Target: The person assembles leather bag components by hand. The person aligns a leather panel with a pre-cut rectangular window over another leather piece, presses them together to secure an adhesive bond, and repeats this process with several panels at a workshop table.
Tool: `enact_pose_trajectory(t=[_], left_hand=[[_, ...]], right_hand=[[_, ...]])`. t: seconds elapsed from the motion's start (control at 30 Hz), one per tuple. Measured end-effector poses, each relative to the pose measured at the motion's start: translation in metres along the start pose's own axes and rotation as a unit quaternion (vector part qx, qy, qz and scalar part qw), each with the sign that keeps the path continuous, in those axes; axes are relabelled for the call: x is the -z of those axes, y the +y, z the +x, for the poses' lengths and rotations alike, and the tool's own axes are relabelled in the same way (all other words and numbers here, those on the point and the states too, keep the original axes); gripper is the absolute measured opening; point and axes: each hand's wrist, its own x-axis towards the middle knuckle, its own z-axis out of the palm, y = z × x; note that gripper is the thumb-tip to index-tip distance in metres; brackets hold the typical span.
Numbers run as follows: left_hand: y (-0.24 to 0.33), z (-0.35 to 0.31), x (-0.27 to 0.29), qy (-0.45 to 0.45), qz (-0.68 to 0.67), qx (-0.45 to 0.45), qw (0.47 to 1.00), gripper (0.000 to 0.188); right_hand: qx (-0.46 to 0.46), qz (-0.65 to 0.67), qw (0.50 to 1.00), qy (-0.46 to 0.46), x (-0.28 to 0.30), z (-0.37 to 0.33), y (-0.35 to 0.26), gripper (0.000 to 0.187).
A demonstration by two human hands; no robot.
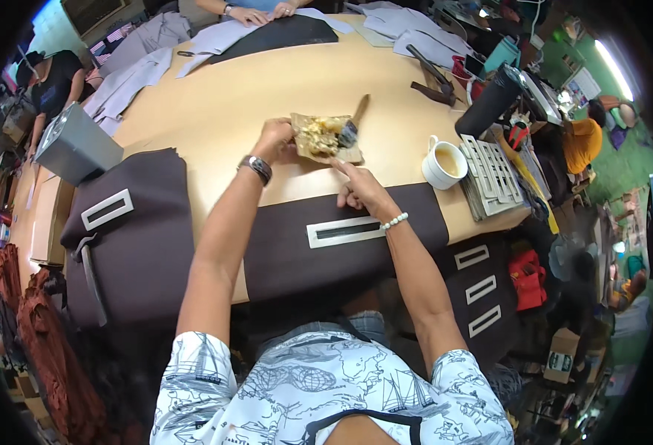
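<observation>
My left hand (pixel 276 139) is closed on the left edge of a small tan board (pixel 352 156) heaped with lumpy yellowish paste (pixel 316 139). A brush with a wooden handle (pixel 361 111) rests on the board, its dark head in the paste. My right hand (pixel 365 191) points its index finger at the board's near edge, the other fingers loosely curled, holding nothing. Below it lies a dark brown sheet (pixel 282 241), perhaps leather, hanging over the table's near edge. On that sheet is a pale rectangular frame with a dark slot (pixel 345 231), close to my right wrist.
A white mug (pixel 444 165) of yellowish liquid stands right, beside stacked pale slotted frames (pixel 493 174) and a black cylinder (pixel 490 100). Hammers (pixel 434 78) lie farther back. Left are a grey metal block (pixel 78 144) and another dark sheet (pixel 133 245). Another person's hands (pixel 260 13) work across the table.
</observation>
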Motion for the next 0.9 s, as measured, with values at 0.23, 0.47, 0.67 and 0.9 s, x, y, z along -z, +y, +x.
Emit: enact_pose_trajectory(t=[0.23, 0.47, 0.67, 0.9], left_hand=[[-0.004, 0.01, 0.016, -0.001, 0.035, 0.01, 0.999, 0.023], [-0.02, -0.029, -0.019, -0.006, -0.14, 0.052, 0.989, 0.029], [-0.022, -0.025, -0.024, -0.024, -0.188, 0.157, 0.969, 0.027], [-0.035, -0.02, -0.027, 0.05, -0.213, 0.124, 0.968, 0.031]], right_hand=[[0.031, 0.237, 0.967, -0.082, 0.001, 0.008, 0.001, 0.06], [0.086, 0.528, 0.844, -0.048, -0.028, 0.034, -0.007, 0.056], [0.059, 0.573, 0.817, -0.016, -0.048, 0.039, -0.007, 0.047], [-0.003, 0.446, 0.895, 0.02, -0.052, 0.02, -0.001, 0.049]])
